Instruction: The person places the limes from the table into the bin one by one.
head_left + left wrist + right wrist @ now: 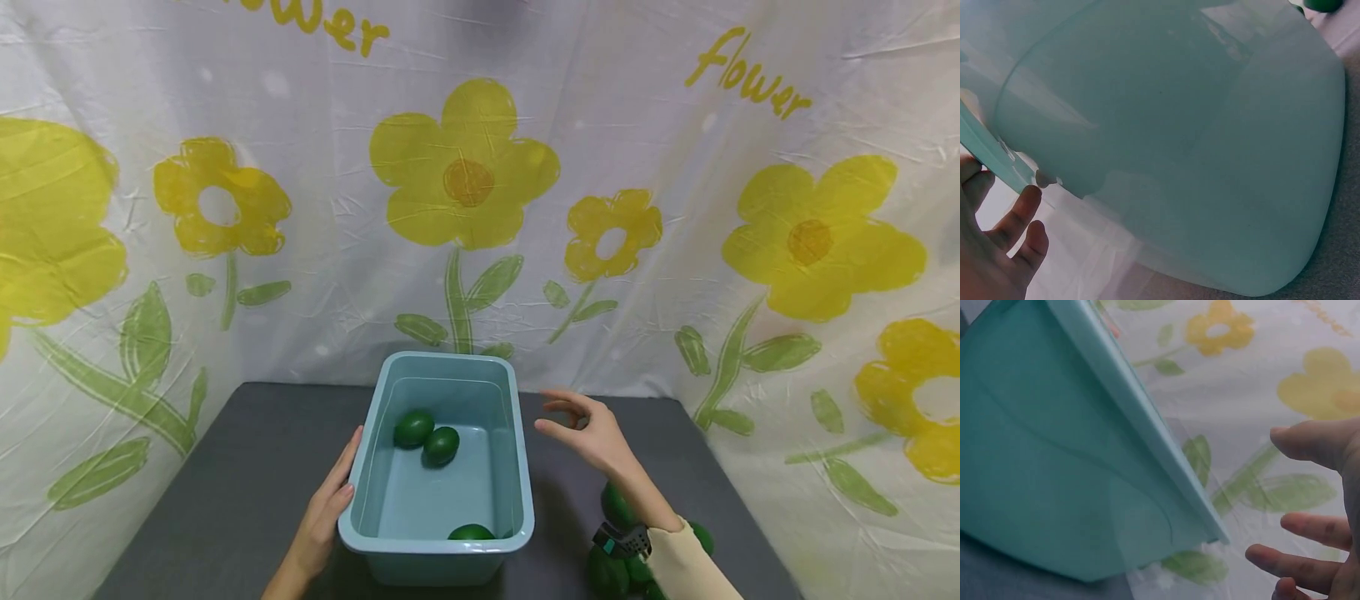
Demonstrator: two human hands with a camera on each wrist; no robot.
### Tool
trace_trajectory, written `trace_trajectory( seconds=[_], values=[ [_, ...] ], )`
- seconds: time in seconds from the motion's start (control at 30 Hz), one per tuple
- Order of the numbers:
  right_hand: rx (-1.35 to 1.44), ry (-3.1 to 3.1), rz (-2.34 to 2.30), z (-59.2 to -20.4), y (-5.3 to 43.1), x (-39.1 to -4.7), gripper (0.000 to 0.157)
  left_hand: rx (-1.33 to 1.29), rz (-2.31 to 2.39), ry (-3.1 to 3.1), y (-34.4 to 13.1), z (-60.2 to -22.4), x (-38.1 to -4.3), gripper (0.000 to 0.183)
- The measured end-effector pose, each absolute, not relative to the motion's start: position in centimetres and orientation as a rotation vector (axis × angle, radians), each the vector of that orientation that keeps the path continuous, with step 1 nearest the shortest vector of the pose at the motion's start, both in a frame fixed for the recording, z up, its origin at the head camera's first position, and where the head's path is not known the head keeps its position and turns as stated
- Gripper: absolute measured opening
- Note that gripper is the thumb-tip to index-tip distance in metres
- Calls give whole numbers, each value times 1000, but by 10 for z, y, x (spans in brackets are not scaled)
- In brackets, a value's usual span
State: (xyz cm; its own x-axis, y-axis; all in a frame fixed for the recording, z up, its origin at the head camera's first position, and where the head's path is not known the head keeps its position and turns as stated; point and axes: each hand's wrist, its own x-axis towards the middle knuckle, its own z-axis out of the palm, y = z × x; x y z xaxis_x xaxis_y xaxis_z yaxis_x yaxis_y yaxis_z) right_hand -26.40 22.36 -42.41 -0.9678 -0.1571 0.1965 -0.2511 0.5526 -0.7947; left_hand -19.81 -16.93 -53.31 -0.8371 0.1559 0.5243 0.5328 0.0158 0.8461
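A light blue plastic bin (pixel 438 546) stands in the middle of the table. Inside it lie three glossy dark green oval fruits resembling avocados: one fruit (pixel 414 428) beside another (pixel 441 447) toward the back left, and a third fruit (pixel 472 532) partly hidden by the near rim. My left hand (pixel 321 517) rests against the bin's left side, its fingertips (pixel 1030 197) right at the rim in the left wrist view. Off the bin's right rim, my right hand (pixel 588 429) hovers with fingers spread loosely and nothing between them.
Several more green fruits (pixel 609 571) lie heaped on the dark grey table (pixel 247 467) at the front right, partly covered by my right forearm and its black wristband (pixel 622 540). A white curtain (pixel 322 292) with yellow flowers surrounds the table's back and sides.
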Motion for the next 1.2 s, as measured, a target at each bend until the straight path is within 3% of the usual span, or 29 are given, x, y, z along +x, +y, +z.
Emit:
trace_trajectory(
  seconds=[0.53, 1.2],
  values=[
    [184, -2797, 1174, -441, 281, -239, 60, -735, -1889, -2004, -169, -533, -198, 62],
    [-142, -3065, 630, -497, 333, -237, 101, -716, -1906, -2018, -170, -534, -197, 62]
  ],
)
